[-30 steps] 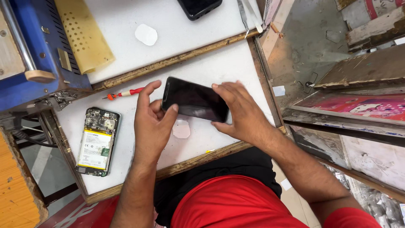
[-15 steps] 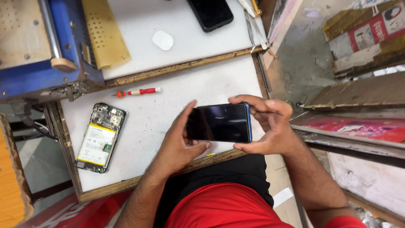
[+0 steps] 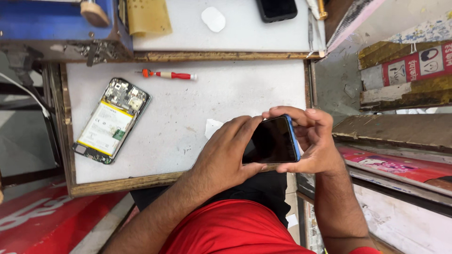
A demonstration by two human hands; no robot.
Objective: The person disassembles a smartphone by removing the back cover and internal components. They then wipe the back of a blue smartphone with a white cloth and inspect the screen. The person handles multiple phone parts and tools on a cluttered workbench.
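Observation:
Both hands hold a dark phone with a blue rim (image 3: 272, 140), screen up, over the near right corner of the white work table (image 3: 226, 89). My left hand (image 3: 225, 153) wraps its left end with the thumb under the lower edge. My right hand (image 3: 310, 136) cups its right end, fingers curled over the top edge. An opened phone (image 3: 112, 120) with its yellow-edged battery and circuit board exposed lies on the table at the left. A red-handled screwdriver (image 3: 169, 75) lies near the table's far edge.
A small white scrap (image 3: 213, 126) lies on the table beside my left hand. On the upper shelf sit a white oval pad (image 3: 213, 19), a black phone (image 3: 277, 9) and a yellow perforated sheet (image 3: 148, 16). A blue machine (image 3: 61, 21) stands far left. Wooden boards and boxes fill the right.
Both hands have carried the dark phone rightward and toward me, from the table's middle to its near right corner. The white scrap that lay under them is uncovered.

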